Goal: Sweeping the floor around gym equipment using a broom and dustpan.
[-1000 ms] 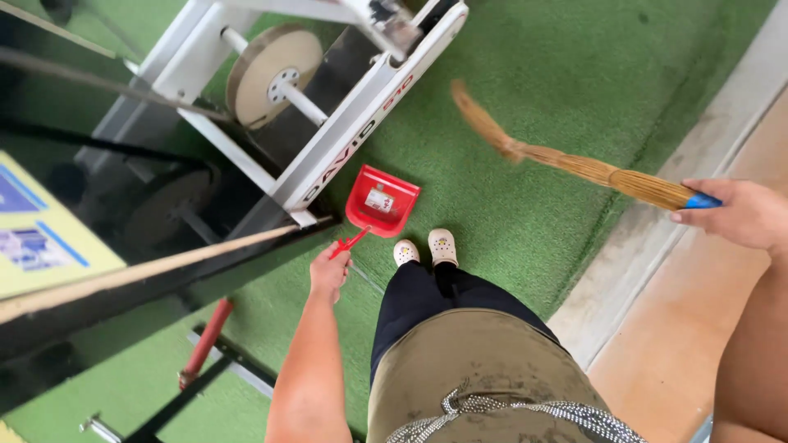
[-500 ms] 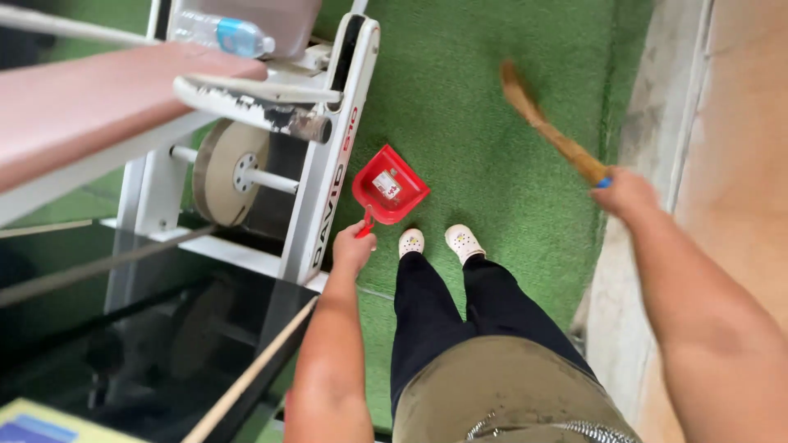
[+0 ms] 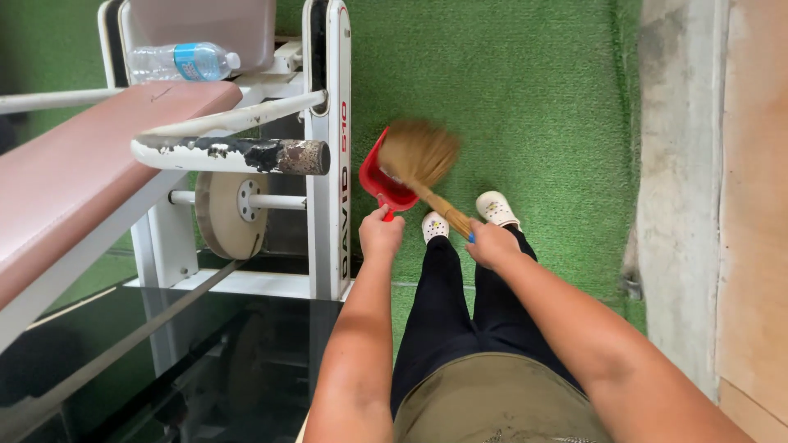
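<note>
Looking down from head height at green turf floor (image 3: 533, 98), legs and white clogs (image 3: 496, 208) at centre.

Left hand (image 3: 382, 236) gripping the short handle of a red dustpan (image 3: 379, 182), fingers wrapped shut around it. Pan tilting up on its edge, mouth facing toward 3 o'clock, seemingly so the sweepings get caught rather than sliding back out. Pan sitting on the turf just beside the white upright of the gym machine (image 3: 327, 148), at about 11 o'clock from the feet.

Right hand (image 3: 491, 244) clamping the blue-capped end of a straw hand broom (image 3: 420, 160), fingers closed tight on the grip. Broom shaft angling up toward 10 o'clock, bristle fan blurring and overlapping the pan mouth, hiding part of the red. Low short grip likely giving control for a small flick close to the pan.

Both arms reaching forward past the olive top, hands near each other, well above the knees in frame.

At 9 o'clock: padded pink-brown bench pad (image 3: 74, 164), chipped white roller bar (image 3: 234, 153), beige weight disc (image 3: 230, 212). Clear water bottle with blue label (image 3: 182, 61) lying on the machine at 10 o'clock. Concrete strip (image 3: 677, 164) running along 3 o'clock, well apart from the pan.
</note>
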